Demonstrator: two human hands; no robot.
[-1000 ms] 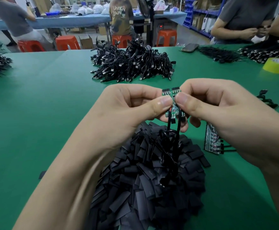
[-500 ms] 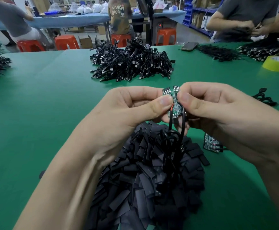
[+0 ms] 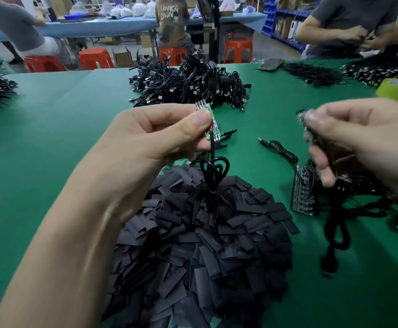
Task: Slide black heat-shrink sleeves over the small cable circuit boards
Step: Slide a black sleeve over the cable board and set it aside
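My left hand (image 3: 167,136) pinches a small green circuit board (image 3: 213,125) between thumb and fingers, and its black cable (image 3: 213,171) hangs in a coil down onto the pile. My right hand (image 3: 359,140) has come away to the right and pinches a second small board (image 3: 308,131), blurred by motion, whose black cable (image 3: 335,223) dangles below it. A large heap of flat black heat-shrink sleeves (image 3: 205,245) lies on the green table (image 3: 51,162) under and in front of both hands.
A panel of joined boards (image 3: 303,195) lies right of the heap, with loose cables (image 3: 280,150) nearby. A big pile of black cables (image 3: 188,84) sits farther back. Yellow-green tape roll (image 3: 396,89) and a phone (image 3: 271,64) lie at the far right. People work across the table.
The two boards that both hands held together have been split apart. My right hand moved right with one board and its cable, while my left hand keeps the other.
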